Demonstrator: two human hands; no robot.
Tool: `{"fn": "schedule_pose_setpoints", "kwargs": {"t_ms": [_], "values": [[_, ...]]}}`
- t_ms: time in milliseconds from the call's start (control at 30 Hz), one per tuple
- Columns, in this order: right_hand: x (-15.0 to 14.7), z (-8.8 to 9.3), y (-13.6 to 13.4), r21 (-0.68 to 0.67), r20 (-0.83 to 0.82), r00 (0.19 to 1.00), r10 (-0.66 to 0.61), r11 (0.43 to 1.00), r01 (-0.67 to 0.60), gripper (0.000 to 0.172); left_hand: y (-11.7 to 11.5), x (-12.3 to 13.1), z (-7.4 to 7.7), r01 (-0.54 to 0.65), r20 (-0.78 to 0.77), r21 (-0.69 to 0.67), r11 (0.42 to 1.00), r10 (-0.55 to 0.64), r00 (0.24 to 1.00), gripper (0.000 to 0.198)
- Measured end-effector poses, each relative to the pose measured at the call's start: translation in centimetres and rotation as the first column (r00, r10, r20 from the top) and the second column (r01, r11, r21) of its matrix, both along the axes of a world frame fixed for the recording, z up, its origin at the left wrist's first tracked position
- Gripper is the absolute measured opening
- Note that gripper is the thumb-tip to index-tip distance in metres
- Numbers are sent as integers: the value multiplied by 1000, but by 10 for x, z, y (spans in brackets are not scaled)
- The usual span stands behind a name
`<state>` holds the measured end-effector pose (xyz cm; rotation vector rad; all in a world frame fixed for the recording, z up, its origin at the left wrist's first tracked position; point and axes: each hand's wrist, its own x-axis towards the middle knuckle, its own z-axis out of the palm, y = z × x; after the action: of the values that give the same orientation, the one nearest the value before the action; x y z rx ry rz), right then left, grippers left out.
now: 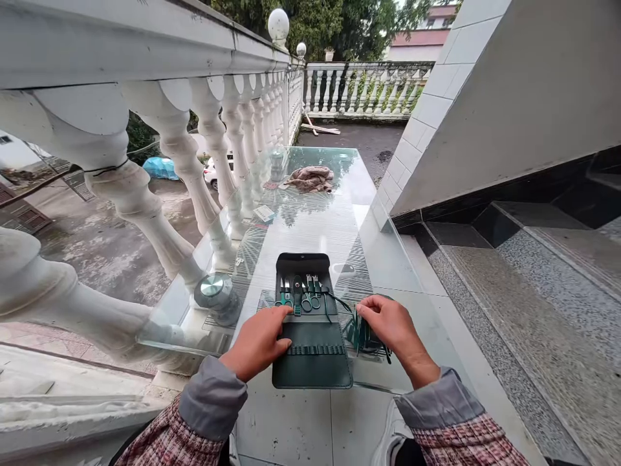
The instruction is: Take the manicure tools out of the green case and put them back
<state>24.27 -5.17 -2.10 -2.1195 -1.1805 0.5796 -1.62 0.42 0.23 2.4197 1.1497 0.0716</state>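
Note:
A dark green manicure case point(315, 372) lies unfolded on the glass table. Its upper panel holds scissors point(309, 301), nail clippers point(316, 285) and other green-handled tools under elastic loops. The lower panel has a row of loops with no tools in them. My left hand point(259, 343) grips the case's left edge, index finger near the scissors at left and thumb on the lower panel. To the right of the case, my right hand point(388, 323) pinches a thin green tool point(358, 330), its exact kind unclear. Beneath that hand sit more dark green items point(371, 342), partly hidden.
A crumpled brown cloth point(310, 179) and a small box point(264, 213) lie farther along the glass table point(402, 272). A round metal-topped support point(216, 291) stands at its left. White balusters point(169, 123) run along the left; stone steps point(524, 278) rise on the right.

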Motion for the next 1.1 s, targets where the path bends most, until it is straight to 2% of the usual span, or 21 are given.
{"fn": "schedule_pose_setpoints", "kwargs": {"t_ms": [67,100,167,233,300,400,600,667,733,800,867,933,1000,1100], "values": [[-1,1,-3,52,59,998,12,999,-16,16,1,0,2,-16,-10,1,1000,16,1000,48],[-3,2,-6,97,103,993,52,993,-62,17,2,0,3,-22,-12,3,1000,22,1000,48],[-10,3,-11,175,225,954,197,955,-239,17,2,-1,3,-23,-10,7,1000,23,1000,46],[-16,3,-17,179,353,868,350,885,-430,18,3,-1,4,-14,-5,9,1000,14,1000,43],[-21,2,-22,141,422,807,412,850,-508,17,3,-1,4,-10,-6,9,1000,10,1000,42],[-22,-1,-27,116,481,790,381,865,-488,11,2,0,5,-14,-24,10,1000,15,1000,41],[-31,-14,-29,80,653,711,261,910,-408,17,2,3,7,-9,-47,30,1000,10,999,38],[-35,-15,-29,89,672,708,217,925,-368,20,1,3,7,-13,-57,28,1000,15,998,38],[-34,-14,-28,96,633,752,183,945,-311,22,1,4,6,-20,-64,25,999,21,998,38],[-29,-10,-26,94,529,837,136,971,-218,25,1,3,5,-20,-58,27,999,21,998,37],[-21,-6,-25,58,398,914,78,992,-110,29,2,3,3,-16,-47,36,999,17,999,37],[-14,-3,-23,2,303,952,48,999,-51,32,3,2,1,-15,-41,44,999,17,999,36],[-10,-2,-22,-27,251,967,53,999,-47,35,3,2,1,-17,-42,48,999,19,999,36],[-10,-2,-22,61,195,977,85,993,-98,36,1,2,1,-17,-44,47,999,19,999,35]]}}
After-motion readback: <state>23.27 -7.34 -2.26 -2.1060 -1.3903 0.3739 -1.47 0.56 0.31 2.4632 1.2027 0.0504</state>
